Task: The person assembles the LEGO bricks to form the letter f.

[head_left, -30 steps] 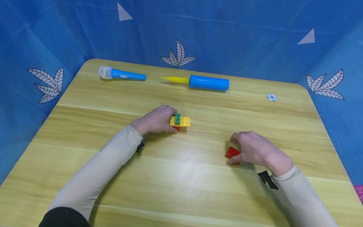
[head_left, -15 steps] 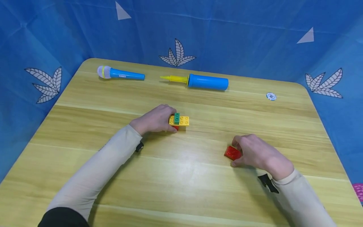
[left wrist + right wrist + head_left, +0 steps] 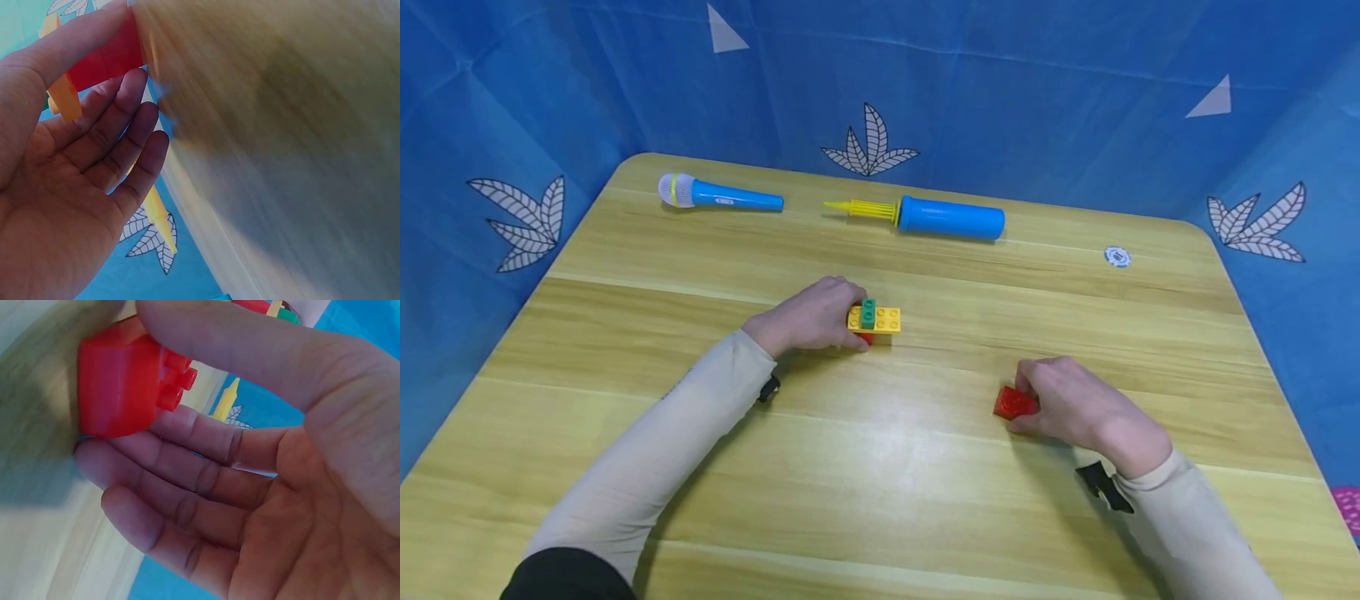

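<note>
In the head view my left hand [image 3: 820, 315] grips a small stack of toy bricks from its left side. A flat yellow brick [image 3: 891, 320] forms its broad layer, with a narrow green brick [image 3: 868, 314] on top and a red brick [image 3: 112, 53] below. The left wrist view has the thumb across the red brick, fingers curved behind it. Farther right, my right hand [image 3: 1075, 408] pinches a separate red brick [image 3: 119, 387] on the table between thumb and fingers. Its studs face the palm in the right wrist view, and one side looks rounded.
Along the back of the wooden table [image 3: 820, 500] lie a blue toy microphone [image 3: 737, 197], a blue hand pump [image 3: 951, 218] with a yellow nozzle, and a round white-and-blue chip [image 3: 1117, 256]. A blue patterned cloth [image 3: 1000, 100] hangs behind.
The right-hand red brick has turned slightly, and my right thumb and fingers have closed in on it. My left hand and the brick stack look unmoved.
</note>
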Tool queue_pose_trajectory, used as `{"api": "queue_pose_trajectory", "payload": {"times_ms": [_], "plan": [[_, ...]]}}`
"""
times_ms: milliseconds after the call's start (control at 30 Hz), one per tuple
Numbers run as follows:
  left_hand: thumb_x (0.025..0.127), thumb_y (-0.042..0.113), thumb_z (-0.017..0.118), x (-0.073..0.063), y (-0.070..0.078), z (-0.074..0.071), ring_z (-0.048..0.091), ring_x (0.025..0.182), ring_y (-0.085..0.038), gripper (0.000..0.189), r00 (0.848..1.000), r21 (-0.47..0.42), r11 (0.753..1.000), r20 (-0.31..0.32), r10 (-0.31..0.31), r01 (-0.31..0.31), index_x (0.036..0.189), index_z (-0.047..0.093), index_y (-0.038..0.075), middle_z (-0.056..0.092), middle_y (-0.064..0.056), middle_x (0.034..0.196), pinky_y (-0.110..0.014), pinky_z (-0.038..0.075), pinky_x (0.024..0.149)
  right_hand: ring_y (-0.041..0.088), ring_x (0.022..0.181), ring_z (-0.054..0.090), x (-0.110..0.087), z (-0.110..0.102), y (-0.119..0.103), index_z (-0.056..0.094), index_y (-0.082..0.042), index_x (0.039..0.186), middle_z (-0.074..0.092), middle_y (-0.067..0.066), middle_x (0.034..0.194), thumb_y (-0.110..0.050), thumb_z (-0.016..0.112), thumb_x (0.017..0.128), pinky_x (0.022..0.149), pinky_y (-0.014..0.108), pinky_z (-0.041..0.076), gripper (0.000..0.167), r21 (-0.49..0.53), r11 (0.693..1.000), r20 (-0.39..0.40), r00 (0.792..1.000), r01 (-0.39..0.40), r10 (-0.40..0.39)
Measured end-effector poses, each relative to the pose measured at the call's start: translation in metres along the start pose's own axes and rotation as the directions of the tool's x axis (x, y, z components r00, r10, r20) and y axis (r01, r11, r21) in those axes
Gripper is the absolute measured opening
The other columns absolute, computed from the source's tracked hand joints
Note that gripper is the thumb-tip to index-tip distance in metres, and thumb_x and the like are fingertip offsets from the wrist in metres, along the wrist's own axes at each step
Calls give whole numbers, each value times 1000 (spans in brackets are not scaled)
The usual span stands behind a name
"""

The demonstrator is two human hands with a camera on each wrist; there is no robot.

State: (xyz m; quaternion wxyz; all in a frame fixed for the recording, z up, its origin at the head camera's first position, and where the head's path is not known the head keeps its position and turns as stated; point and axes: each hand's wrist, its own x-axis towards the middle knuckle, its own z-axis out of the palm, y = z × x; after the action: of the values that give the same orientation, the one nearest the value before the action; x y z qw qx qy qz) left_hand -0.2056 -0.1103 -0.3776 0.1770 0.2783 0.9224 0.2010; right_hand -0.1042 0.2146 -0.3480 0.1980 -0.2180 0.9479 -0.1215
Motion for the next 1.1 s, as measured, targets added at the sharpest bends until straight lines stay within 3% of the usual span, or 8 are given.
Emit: {"api": "queue_pose_trajectory", "payload": {"times_ms": [567,833,1100], "plan": [[78,32,85,0,1,-1,51,94,-22,58,1000,-5,1000,11,0,0,121,63,1,61,-4,101,-34,44,85,15,72,54,13,-27,-17,64,-4,98,61,-2,83,-9,86,76,65,31,48,32,-19,996,-51,995,86,-87],[78,32,85,1,2,0,51,92,-22,56,1000,5,1000,14,7,-8,119,63,1,61,-2,98,-33,44,83,19,76,62,27,-46,-33,65,-4,100,66,1,87,-8,87,75,69,33,52,34,-46,977,-145,967,206,-211],[78,32,86,3,7,2,51,89,-21,50,1000,10,1000,13,26,-26,113,65,3,61,-1,95,-33,44,80,17,78,62,41,-60,-54,66,-5,104,67,2,89,-10,85,77,71,34,50,34,-52,973,-148,962,225,-231]]}}
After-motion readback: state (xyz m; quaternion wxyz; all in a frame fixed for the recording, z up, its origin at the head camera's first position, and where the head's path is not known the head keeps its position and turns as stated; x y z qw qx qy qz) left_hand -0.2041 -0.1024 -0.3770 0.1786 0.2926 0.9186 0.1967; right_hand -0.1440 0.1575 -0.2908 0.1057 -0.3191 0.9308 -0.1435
